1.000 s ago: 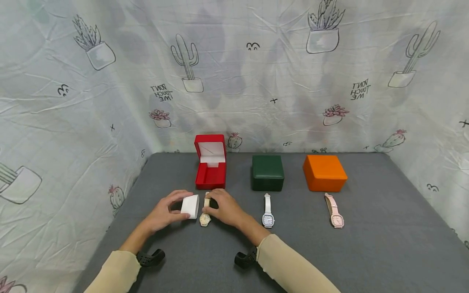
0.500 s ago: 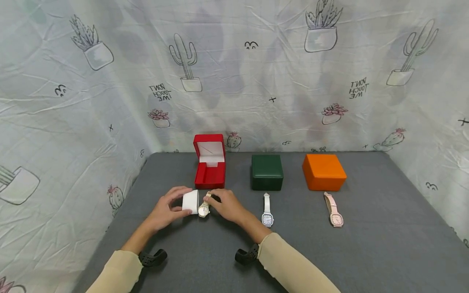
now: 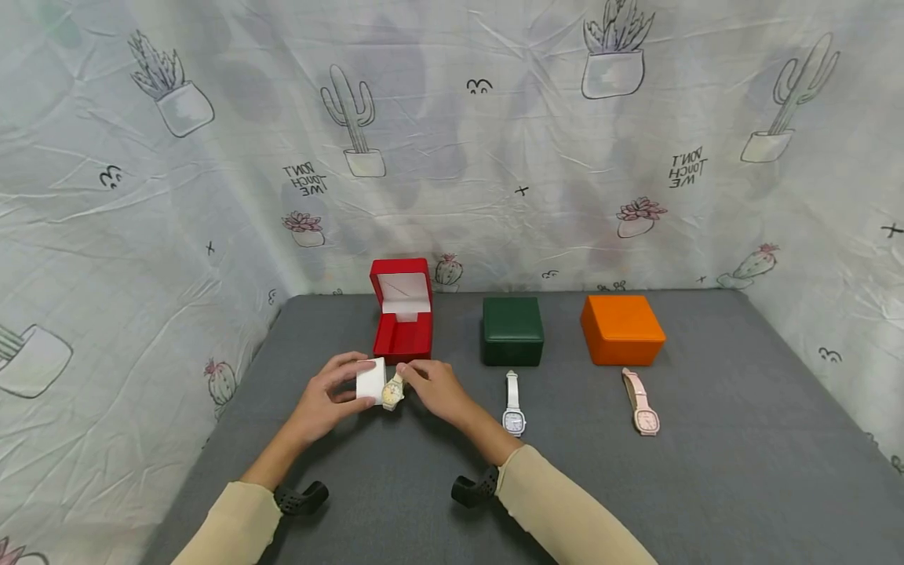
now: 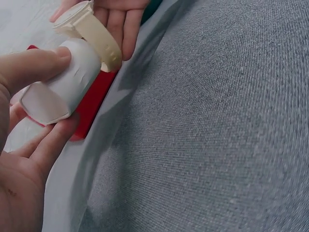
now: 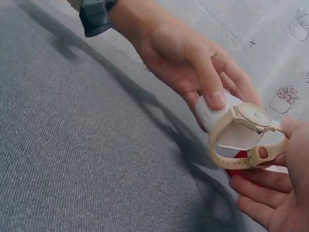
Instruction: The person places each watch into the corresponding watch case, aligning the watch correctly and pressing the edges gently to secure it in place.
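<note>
Left hand [image 3: 319, 402]: curled round white cushion [image 3: 369, 382], end left bare | Right hand [image 3: 438, 390]: pinching cream watch [image 3: 392, 392] by its strap [image 5: 215, 147] (dial uncovered) — so loop faces cushion's end

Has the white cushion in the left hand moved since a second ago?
Yes. In the head view, the white cushion has moved up the picture and slightly right, closer to the open red box.
</note>
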`<control>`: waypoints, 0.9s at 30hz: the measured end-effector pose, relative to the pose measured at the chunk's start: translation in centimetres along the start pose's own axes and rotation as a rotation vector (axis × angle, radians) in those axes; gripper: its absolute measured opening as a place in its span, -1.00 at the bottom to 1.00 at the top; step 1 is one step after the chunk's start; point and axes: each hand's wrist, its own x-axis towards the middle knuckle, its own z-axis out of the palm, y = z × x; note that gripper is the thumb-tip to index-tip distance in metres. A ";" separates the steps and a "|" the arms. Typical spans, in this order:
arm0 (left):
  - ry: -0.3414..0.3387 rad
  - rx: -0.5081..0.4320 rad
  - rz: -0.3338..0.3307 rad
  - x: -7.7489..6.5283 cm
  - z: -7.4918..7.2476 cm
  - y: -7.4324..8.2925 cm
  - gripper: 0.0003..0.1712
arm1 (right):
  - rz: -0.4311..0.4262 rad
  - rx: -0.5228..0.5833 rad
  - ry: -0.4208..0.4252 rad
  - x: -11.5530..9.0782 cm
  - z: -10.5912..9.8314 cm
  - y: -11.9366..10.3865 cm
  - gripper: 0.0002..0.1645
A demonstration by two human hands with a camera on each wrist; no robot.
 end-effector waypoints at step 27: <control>0.090 0.027 -0.067 1.0 1.9 0.7 -0.34 | 0.206 0.466 -0.131 -0.2 0.0 -1.1 -0.18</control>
